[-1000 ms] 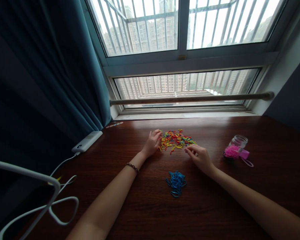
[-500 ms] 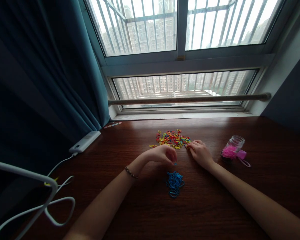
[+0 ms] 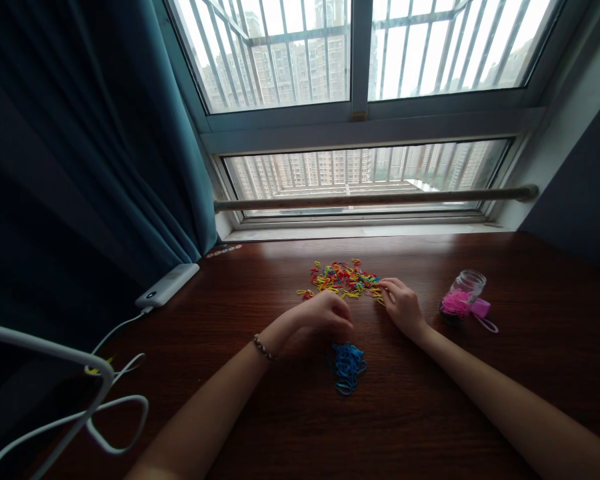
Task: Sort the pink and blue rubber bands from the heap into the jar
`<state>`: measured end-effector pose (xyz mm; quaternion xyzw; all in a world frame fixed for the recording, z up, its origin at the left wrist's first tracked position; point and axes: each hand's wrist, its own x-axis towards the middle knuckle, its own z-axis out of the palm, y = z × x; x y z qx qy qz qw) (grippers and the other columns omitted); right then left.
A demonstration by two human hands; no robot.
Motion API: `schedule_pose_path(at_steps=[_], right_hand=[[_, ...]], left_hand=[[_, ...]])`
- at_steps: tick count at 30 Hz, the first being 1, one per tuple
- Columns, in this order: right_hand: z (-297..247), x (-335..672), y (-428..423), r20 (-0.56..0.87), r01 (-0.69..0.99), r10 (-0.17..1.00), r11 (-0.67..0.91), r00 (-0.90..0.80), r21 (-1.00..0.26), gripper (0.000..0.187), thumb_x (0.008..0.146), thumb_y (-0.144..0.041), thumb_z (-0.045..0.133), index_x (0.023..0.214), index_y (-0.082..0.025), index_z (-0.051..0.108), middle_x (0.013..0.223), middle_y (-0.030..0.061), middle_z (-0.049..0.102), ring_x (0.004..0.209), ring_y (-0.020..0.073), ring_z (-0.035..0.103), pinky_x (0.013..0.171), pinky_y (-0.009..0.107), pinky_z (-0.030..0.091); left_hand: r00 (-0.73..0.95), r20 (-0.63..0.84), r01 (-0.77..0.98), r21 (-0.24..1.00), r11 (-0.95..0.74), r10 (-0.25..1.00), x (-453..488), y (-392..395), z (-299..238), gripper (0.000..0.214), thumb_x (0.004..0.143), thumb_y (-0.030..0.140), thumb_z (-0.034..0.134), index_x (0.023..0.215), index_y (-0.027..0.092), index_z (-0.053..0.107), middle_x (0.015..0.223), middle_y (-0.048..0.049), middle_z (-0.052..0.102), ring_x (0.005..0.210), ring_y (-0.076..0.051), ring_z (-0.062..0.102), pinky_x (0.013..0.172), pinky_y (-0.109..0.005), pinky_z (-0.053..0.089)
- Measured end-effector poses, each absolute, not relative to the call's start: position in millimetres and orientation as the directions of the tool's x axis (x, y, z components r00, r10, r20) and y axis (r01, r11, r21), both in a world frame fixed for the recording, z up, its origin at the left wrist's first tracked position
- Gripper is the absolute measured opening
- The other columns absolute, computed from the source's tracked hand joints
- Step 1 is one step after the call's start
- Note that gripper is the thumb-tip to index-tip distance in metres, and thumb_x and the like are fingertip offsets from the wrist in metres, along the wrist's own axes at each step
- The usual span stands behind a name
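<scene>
A loose pile of small red, yellow, green and blue rubber bands [image 3: 343,277] lies on the dark wooden table. Nearer to me is a separate heap of blue rubber bands [image 3: 349,368]. Just above this heap hovers my left hand [image 3: 330,311], palm down, fingers curled and tips together; whatever they hold is too small to make out. My right hand [image 3: 403,307] rests at the right edge of the mixed pile, its fingers reaching onto the outermost bands, thumb apart from them. A few yellow bands lie beside its thumb.
To the right stands a clear jar [image 3: 469,287] with pink bands inside, a pink tag and loop [image 3: 481,308] beside it. At left lie a white power bank [image 3: 167,285] and white cable [image 3: 117,400]. A blue curtain [image 3: 145,133] hangs there; a window is behind the table.
The blue band at my left fingertips no longer shows, and those fingers have closed in slightly. My right hand has shifted a little, uncovering yellow bands by its thumb.
</scene>
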<state>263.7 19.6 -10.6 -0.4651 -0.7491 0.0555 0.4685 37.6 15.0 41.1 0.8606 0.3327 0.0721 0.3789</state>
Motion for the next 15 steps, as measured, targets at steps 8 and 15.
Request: schedule_pose_path(at_steps=[8, 15], right_hand=[[2.7, 248.1, 0.3, 0.571, 0.449, 0.818, 0.534, -0.063, -0.716, 0.007, 0.076, -0.021, 0.053, 0.076, -0.018, 0.059, 0.077, 0.0036, 0.059, 0.071, 0.0151, 0.057, 0.066, 0.027, 0.047], [16.5, 221.9, -34.0, 0.524, 0.261, 0.749, 0.644, -0.405, -0.719, 0.012, 0.076, -0.017, 0.053, 0.082, -0.018, 0.063, 0.077, 0.0045, 0.058, 0.071, 0.0134, 0.056, 0.066, 0.025, 0.045]], left_hand=[[0.584, 0.377, 0.751, 0.086, -0.655, 0.719, 26.9, 34.3, 10.0, 0.030, 0.087, 0.033, 0.036, 0.108, 0.023, 0.054, 0.124, -0.0046, 0.049, 0.122, -0.022, 0.031, 0.102, -0.046, 0.016], [0.572, 0.252, 0.796, 0.058, -0.602, 0.781, 24.7, 39.0, -1.8, 0.042, 0.089, 0.043, 0.023, 0.121, 0.026, 0.043, 0.132, -0.0031, 0.040, 0.129, -0.023, 0.017, 0.102, -0.054, 0.000]])
